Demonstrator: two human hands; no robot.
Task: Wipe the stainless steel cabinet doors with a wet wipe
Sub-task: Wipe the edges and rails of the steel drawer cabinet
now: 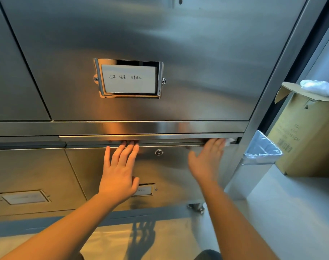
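A stainless steel cabinet fills the view, with an upper door (141, 34) carrying a framed label (129, 78) and a lower door (169, 169) with a keyhole (158, 152). My left hand (118, 171) lies flat on the lower door, fingertips at the recessed handle strip (160, 138). My right hand (208, 160) reaches up to the strip's right end with straight fingers pressing a white wet wipe (229, 142) into the groove. Most of the wipe is hidden behind the fingers.
A steel bin with a clear liner (261, 151) stands right of the cabinet. Beside it is an open cardboard box (306, 132) holding white plastic. A cabinet caster (196, 207) sits on the pale floor (291, 212). A second lower door (28, 177) lies left.
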